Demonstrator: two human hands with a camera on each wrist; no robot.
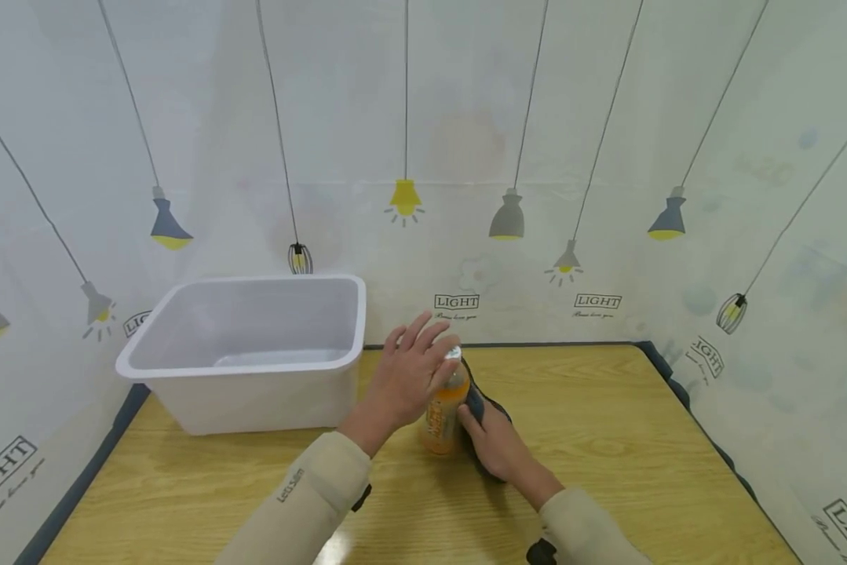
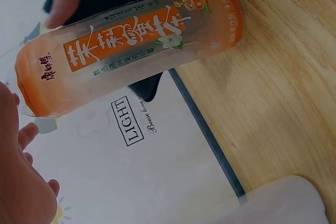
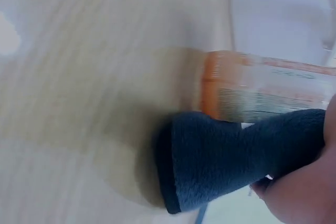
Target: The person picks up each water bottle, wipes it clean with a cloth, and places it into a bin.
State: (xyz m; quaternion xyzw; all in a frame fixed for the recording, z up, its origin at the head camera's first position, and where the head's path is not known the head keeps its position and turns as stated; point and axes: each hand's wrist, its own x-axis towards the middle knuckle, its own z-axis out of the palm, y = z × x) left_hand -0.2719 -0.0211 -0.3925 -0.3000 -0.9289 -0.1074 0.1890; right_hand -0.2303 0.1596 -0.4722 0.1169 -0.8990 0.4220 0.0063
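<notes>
An orange-labelled drink bottle [image 1: 440,420] stands upright on the wooden table. My left hand [image 1: 409,377] is at its top, thumb and forefinger about the white cap [image 1: 454,353], the other fingers raised. The left wrist view shows the bottle's label [image 2: 128,38] facing that camera, while the cap is hidden by the hand. My right hand [image 1: 497,443] grips a dark blue fuzzy cloth [image 3: 220,156] beside the bottle, its upper part against or very near the bottle's side. The cloth's lower end hangs wide below the hand in the right wrist view.
A white plastic tub [image 1: 253,400] stands on the table [image 1: 593,439] to the left of the bottle. Behind the table is a pale sheet [image 1: 458,259] printed with hanging lamps, with a dark edging along the table's back and sides.
</notes>
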